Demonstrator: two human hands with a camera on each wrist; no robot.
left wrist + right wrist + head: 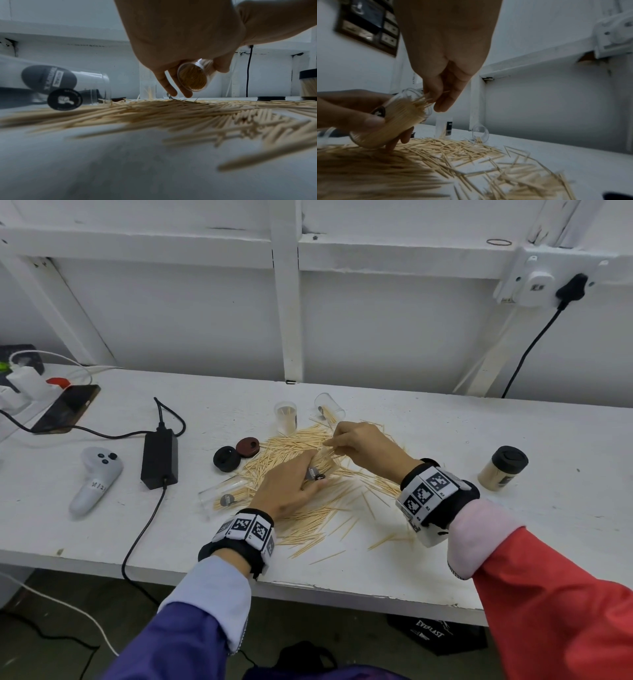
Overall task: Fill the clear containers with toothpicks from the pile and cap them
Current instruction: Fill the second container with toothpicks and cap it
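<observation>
A wide pile of toothpicks (pixel 308 460) lies in the middle of the white table (pixel 513 529). My left hand (pixel 308 475) grips a clear container (pixel 399 119), tilted over the pile and packed with toothpicks; its base shows in the left wrist view (pixel 192 77). My right hand (pixel 334 441) pinches a few toothpicks (pixel 426 99) at the container's open mouth. An upright clear container (pixel 285 417) and a clear container on its side (pixel 329 409) sit behind the pile. Another tipped container (pixel 222 496) lies at the left. A black cap (pixel 226 458) and a dark red cap (pixel 247 447) rest beside the pile.
A filled container with a black cap (pixel 503 469) stands at the right. A white controller (pixel 96 479), a black power adapter (pixel 160 458) with cables and a phone (pixel 68 409) lie at the left. The table's front edge (pixel 342 590) runs just below my wrists.
</observation>
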